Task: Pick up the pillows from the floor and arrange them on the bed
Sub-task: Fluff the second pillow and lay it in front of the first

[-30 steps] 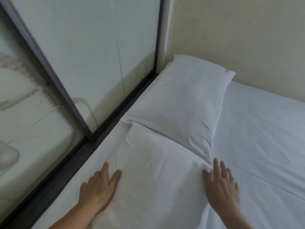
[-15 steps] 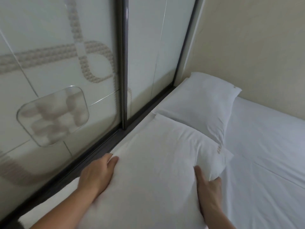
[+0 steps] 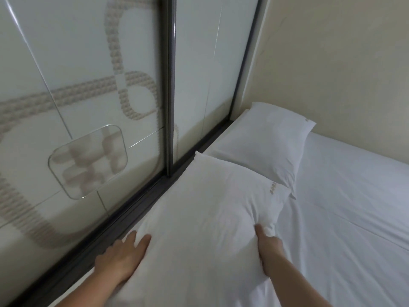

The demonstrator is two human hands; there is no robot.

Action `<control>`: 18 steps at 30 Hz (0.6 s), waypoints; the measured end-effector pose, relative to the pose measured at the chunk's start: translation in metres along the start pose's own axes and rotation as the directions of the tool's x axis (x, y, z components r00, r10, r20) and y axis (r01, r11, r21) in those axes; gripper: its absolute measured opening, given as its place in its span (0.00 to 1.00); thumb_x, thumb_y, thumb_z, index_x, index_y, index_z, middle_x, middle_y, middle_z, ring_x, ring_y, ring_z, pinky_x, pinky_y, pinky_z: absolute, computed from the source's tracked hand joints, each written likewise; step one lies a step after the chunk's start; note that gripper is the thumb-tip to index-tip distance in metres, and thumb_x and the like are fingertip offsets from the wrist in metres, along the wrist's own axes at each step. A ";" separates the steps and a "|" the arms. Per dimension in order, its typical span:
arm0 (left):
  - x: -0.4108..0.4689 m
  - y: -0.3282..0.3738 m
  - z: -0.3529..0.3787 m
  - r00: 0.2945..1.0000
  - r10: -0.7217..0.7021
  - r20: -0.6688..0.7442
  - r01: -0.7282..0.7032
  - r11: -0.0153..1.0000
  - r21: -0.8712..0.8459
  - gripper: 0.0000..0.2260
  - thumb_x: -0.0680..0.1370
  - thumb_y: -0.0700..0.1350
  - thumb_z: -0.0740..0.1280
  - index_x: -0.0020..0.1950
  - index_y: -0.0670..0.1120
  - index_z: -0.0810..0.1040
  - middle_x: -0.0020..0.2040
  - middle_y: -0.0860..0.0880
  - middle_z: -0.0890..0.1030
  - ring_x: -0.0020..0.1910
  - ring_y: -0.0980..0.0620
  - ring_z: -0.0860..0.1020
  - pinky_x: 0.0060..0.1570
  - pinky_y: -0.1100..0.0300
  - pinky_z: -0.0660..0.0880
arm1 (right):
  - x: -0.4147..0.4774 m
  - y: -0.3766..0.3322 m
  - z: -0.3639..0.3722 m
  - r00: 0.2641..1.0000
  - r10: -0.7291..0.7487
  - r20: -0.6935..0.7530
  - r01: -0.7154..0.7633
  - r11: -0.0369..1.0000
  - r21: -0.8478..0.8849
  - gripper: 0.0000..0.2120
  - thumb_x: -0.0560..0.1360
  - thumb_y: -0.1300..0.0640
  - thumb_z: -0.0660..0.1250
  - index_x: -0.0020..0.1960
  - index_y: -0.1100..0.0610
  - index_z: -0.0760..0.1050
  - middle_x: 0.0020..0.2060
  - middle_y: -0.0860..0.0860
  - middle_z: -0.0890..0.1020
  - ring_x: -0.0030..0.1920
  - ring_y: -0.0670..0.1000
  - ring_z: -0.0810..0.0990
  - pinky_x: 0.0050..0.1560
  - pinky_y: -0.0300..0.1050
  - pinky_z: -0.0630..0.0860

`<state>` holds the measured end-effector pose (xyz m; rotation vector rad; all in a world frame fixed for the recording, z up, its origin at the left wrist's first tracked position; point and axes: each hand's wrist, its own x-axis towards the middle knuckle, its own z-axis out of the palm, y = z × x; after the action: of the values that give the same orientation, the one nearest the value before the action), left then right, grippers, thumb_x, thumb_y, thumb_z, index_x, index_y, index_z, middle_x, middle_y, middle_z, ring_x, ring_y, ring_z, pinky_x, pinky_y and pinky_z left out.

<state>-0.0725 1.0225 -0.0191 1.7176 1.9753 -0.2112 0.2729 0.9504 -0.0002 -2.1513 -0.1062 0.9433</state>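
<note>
The bed carries two white pillows along the glass panel, the far pillow in the corner. The near pillow overlaps it; the left hand lies open, fingers spread on its left edge, while the right hand pinches its right edge, wrist straight.

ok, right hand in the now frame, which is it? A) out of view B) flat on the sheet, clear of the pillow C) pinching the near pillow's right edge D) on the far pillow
C: the right hand has its grip closed on a bunched fold at the right edge of the near pillow, while the left hand presses its left side; the far pillow is untouched.
</note>
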 end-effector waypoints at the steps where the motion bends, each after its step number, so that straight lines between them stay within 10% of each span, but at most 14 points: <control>1: -0.003 0.005 -0.001 1.000 0.002 -0.014 -0.002 1.000 0.026 0.36 0.72 0.72 0.41 0.76 0.58 0.52 0.73 0.45 0.66 0.69 0.42 0.67 0.65 0.44 0.65 | -0.001 0.004 -0.005 0.999 0.030 -0.024 -0.032 0.997 -0.068 0.37 0.70 0.39 0.69 0.64 0.66 0.66 0.49 0.63 0.77 0.45 0.62 0.77 0.50 0.56 0.76; 3: -0.007 0.017 -0.007 0.995 0.026 -0.100 -0.018 0.997 0.073 0.35 0.73 0.71 0.40 0.77 0.56 0.48 0.75 0.44 0.62 0.72 0.41 0.63 0.69 0.41 0.59 | -0.005 0.013 -0.013 0.994 -0.005 -0.111 -0.027 0.958 -0.284 0.38 0.71 0.39 0.66 0.70 0.64 0.60 0.62 0.65 0.70 0.59 0.66 0.72 0.60 0.59 0.72; 5: -0.016 0.041 -0.004 0.959 0.160 -0.236 -0.147 0.986 0.074 0.33 0.75 0.69 0.40 0.77 0.56 0.46 0.78 0.45 0.56 0.76 0.42 0.55 0.73 0.40 0.51 | -0.023 0.013 -0.004 0.909 -0.391 -0.144 0.274 0.822 -0.500 0.36 0.73 0.40 0.62 0.74 0.56 0.55 0.71 0.59 0.63 0.67 0.62 0.66 0.65 0.59 0.67; 7: -0.040 0.076 0.010 0.878 0.374 -0.298 -0.362 0.927 0.097 0.32 0.75 0.68 0.36 0.76 0.59 0.40 0.79 0.49 0.45 0.77 0.44 0.44 0.73 0.40 0.42 | -0.052 0.008 0.028 0.617 -0.786 0.039 0.678 0.506 -0.533 0.32 0.75 0.39 0.56 0.76 0.46 0.50 0.76 0.50 0.56 0.73 0.54 0.59 0.71 0.55 0.60; 9: -0.068 0.088 0.039 0.832 0.504 -0.233 -0.476 0.863 0.166 0.30 0.73 0.68 0.31 0.74 0.61 0.35 0.78 0.52 0.37 0.76 0.47 0.36 0.72 0.38 0.37 | -0.074 0.021 0.060 0.443 -0.817 0.368 0.833 0.224 -0.505 0.29 0.77 0.38 0.47 0.76 0.42 0.46 0.78 0.45 0.48 0.76 0.48 0.47 0.74 0.51 0.46; 11: -0.086 0.051 0.070 0.868 0.473 -0.147 -0.424 0.863 0.276 0.32 0.70 0.70 0.31 0.72 0.61 0.31 0.77 0.53 0.33 0.76 0.48 0.34 0.70 0.36 0.37 | -0.060 0.053 0.055 0.567 -0.652 0.504 0.772 0.208 -0.600 0.28 0.78 0.38 0.43 0.76 0.42 0.44 0.78 0.46 0.44 0.76 0.48 0.39 0.75 0.54 0.40; 14: -0.082 -0.034 0.069 0.952 0.253 -0.174 -0.198 0.939 0.280 0.38 0.64 0.76 0.30 0.72 0.64 0.32 0.76 0.55 0.33 0.77 0.47 0.37 0.69 0.34 0.38 | -0.033 0.064 -0.001 0.917 -0.375 0.138 0.352 0.595 -0.723 0.31 0.77 0.38 0.46 0.77 0.48 0.46 0.78 0.51 0.51 0.76 0.58 0.50 0.73 0.62 0.51; 18: -0.080 -0.041 0.043 0.964 0.100 -0.246 -0.062 0.986 0.157 0.40 0.64 0.75 0.30 0.75 0.63 0.37 0.80 0.50 0.41 0.77 0.43 0.43 0.70 0.33 0.45 | -0.052 0.053 -0.007 0.920 -0.375 0.110 0.380 0.794 -0.474 0.41 0.72 0.32 0.54 0.76 0.50 0.44 0.76 0.59 0.56 0.73 0.63 0.59 0.70 0.62 0.60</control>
<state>-0.0945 0.9258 -0.0274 2.0037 2.1082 -0.1160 0.2291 0.8901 -0.0029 -2.4437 -0.8354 0.7382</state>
